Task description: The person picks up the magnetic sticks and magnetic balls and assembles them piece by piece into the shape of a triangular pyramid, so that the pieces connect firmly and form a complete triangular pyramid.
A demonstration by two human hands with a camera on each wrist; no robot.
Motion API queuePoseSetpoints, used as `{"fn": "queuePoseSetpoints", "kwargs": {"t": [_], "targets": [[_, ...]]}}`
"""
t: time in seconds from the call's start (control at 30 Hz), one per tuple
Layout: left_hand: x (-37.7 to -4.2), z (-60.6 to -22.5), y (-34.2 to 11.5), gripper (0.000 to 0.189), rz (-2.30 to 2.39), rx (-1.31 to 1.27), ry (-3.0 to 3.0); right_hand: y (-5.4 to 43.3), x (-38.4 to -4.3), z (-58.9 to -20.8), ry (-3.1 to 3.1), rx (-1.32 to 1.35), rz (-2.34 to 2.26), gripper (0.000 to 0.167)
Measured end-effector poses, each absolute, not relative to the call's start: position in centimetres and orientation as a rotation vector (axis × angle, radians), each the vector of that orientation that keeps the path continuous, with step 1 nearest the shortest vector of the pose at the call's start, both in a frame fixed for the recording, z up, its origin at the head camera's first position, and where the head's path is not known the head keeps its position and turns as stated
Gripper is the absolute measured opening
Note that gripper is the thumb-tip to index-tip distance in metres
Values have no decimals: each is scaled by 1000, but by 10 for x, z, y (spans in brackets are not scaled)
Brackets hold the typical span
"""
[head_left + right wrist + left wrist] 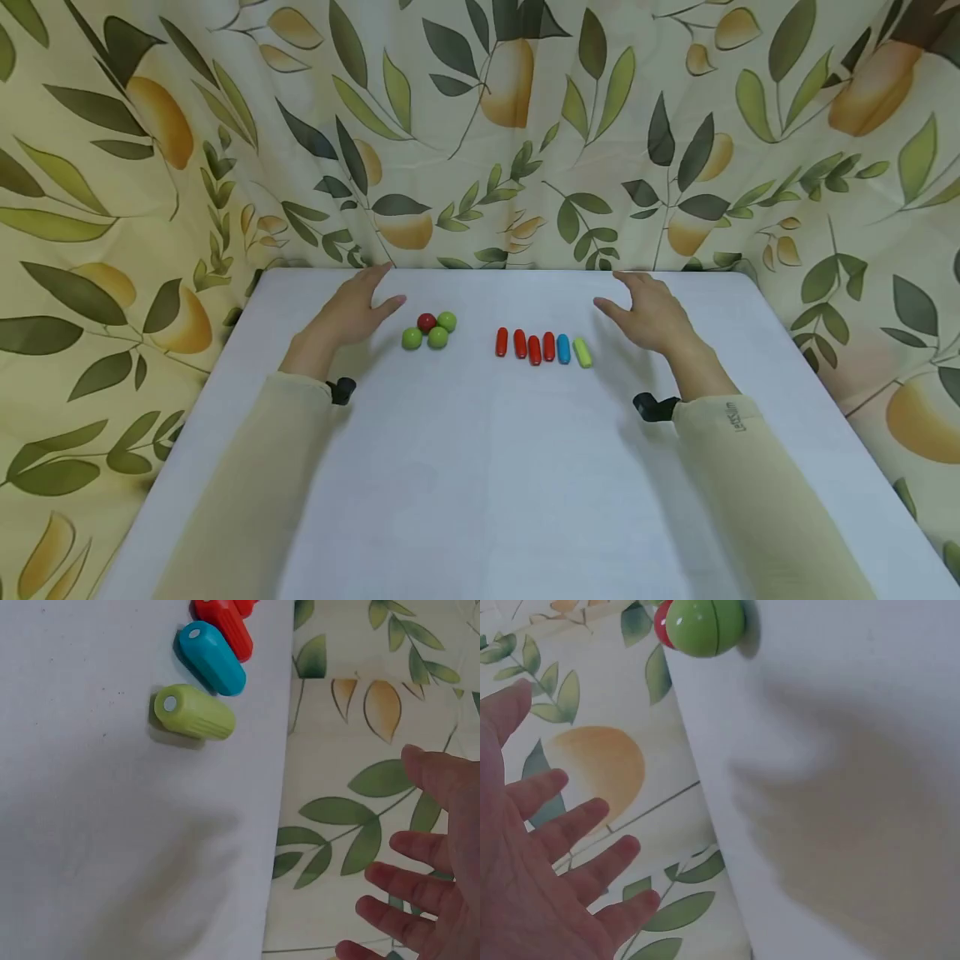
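My left hand (350,310) hovers over the far left of the table with fingers spread and nothing in it. Just to its right sit several green balls (411,337) and one red ball (426,323), grouped closely; the left wrist view catches a glossy green ball (709,626) with a seam. On the right, my right hand (651,315) is also held out empty, fingers apart. To its left is a row of short capsule-shaped pieces: several red pieces (520,343), a blue piece (563,348) and a lime-green piece (582,352), the closest to this hand.
The pieces rest on a white table (480,483), whose far edge meets a leaf-and-fruit patterned curtain (465,150). Each wrist wears a black camera mount (656,407). In the right wrist view, the lime-green piece (195,712) has a pale round dot on its end.
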State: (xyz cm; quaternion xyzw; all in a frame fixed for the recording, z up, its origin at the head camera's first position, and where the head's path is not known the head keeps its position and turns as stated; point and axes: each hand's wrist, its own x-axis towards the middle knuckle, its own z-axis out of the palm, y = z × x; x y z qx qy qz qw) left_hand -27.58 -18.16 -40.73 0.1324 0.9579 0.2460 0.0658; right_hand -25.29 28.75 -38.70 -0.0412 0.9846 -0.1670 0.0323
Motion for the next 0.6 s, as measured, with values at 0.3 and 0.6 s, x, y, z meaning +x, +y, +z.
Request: {"fn": "queuePoseSetpoints", "kwargs": {"t": [0.3, 0.6], "targets": [[-262, -423, -177, 79, 892, 322, 2809, 286, -241, -400, 3037, -91, -648, 76], [-253, -437, -170, 75, 1008, 245, 2757, 279, -233, -413, 2974, -43, -717, 69]]}}
